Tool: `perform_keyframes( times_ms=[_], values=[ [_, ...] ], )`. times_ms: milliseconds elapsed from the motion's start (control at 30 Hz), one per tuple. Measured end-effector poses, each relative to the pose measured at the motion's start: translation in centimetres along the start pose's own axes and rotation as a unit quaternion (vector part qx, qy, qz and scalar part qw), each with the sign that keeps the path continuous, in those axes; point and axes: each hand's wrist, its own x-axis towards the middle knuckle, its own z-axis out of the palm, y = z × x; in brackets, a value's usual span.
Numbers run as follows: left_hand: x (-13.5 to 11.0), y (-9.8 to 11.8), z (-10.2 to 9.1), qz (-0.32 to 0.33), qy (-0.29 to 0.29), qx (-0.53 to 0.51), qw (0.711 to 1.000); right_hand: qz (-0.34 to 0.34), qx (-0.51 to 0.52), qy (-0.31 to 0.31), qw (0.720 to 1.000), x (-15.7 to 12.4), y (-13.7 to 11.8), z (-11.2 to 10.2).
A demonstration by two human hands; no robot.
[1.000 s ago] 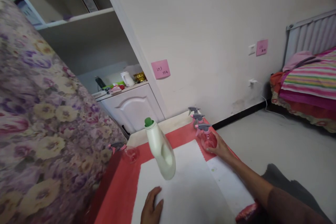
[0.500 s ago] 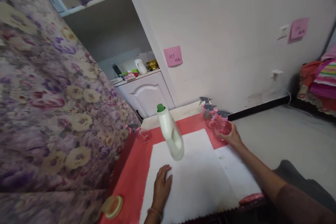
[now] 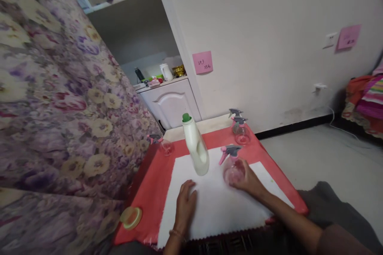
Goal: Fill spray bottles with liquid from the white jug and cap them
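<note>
My right hand (image 3: 249, 180) is wrapped round the clear body of a spray bottle (image 3: 231, 169) with a grey and pink trigger head, over the white sheet (image 3: 218, 207). My left hand (image 3: 185, 203) holds nothing; its fingers are apart, and it rests at the left part of the sheet. Between and beyond the hands stands a pale green jug-like bottle (image 3: 196, 149) with a handle and a green cap. Behind the held bottle, at the far right corner, are more spray bottles (image 3: 241, 133). Another spray bottle (image 3: 166, 147) stands at the far left.
A red cloth (image 3: 149, 191) covers the table. A round yellowish lid or container (image 3: 131, 218) lies at the near left. A floral curtain (image 3: 74, 107) hangs close on the left. Behind stand a white cabinet (image 3: 172, 101) and a wall with pink notes (image 3: 202, 62).
My right hand has brought the spray bottle from the far right edge leftward and nearer, over the white sheet. My left hand has hardly moved. The view has shifted slightly.
</note>
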Motion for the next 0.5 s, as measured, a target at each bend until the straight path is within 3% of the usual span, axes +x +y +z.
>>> perform_keyframes(
  times_ms=[100, 267, 500],
  values=[
    [-2.3, 3.4, 1.5, 0.012, -0.035, -0.021, 0.999, -0.005, 0.008, -0.041, 0.999, -2.0, -1.1, 2.9],
    [-5.8, 8.2, 4.7, 0.021, -0.05, -0.072, 0.996, -0.022, -0.036, -0.015, 0.999, -4.0, -1.2, 5.2],
    [-7.0, 8.6, 7.4, 0.023, 0.016, -0.069, 0.997, -0.039, -0.114, 0.012, 0.993, -5.7, 2.2, 6.7]
  ],
)
